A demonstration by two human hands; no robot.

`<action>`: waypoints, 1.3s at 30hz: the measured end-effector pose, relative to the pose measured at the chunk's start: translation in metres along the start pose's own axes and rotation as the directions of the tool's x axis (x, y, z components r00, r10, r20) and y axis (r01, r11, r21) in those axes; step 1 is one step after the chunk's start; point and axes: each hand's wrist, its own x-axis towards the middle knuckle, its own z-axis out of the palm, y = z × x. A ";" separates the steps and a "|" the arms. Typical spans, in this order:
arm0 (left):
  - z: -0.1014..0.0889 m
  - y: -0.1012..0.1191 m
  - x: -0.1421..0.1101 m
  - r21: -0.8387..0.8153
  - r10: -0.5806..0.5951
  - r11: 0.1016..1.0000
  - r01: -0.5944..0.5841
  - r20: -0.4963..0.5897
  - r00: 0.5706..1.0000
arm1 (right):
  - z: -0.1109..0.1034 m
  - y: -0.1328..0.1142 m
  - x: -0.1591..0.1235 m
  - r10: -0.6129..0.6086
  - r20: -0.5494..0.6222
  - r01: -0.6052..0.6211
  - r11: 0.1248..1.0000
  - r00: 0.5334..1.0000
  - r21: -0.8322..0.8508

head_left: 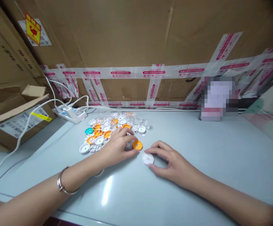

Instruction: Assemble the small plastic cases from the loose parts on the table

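My left hand (121, 144) reaches over the right side of a pile of small plastic parts. Its thumb and index finger are at the edges of an orange round plastic cap (137, 145), holding it near the table. Just to the right, my right hand (171, 160) grips a white round plastic cap (148, 158) between thumb and fingertips. The two caps are close together but apart. In the pile are white rimmed caps (84, 148), orange caps (98, 133), a teal cap (89, 131) and small clear pieces. My left hand hides some of them.
A white power strip (71, 114) with plugged-in cables is at the back left, beside an open cardboard box (16, 119). A large taped carton (127, 37) stands along the back. A blurred-out upright object (217, 99) is at the back right of the grey table (197, 204).
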 end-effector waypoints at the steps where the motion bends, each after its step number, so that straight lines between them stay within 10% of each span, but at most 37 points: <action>1: -0.001 -0.002 0.000 -0.006 -0.001 1.000 0.000 -0.008 1.000 | 0.000 0.001 0.000 0.001 0.004 -0.001 1.000 1.000 -0.001; 14: -0.040 -0.032 0.048 0.135 0.141 0.976 -0.168 0.189 0.972 | 0.002 0.003 -0.001 -0.006 -0.003 0.006 1.000 1.000 -0.023; 24: -0.002 -0.020 0.072 0.323 0.205 0.918 -0.230 0.111 0.973 | 0.002 0.002 -0.001 -0.020 -0.009 0.020 1.000 1.000 -0.024; 39: -0.044 -0.019 0.026 -0.112 0.042 0.993 -0.025 0.153 0.987 | 0.001 0.002 0.000 -0.019 -0.003 0.019 1.000 1.000 -0.023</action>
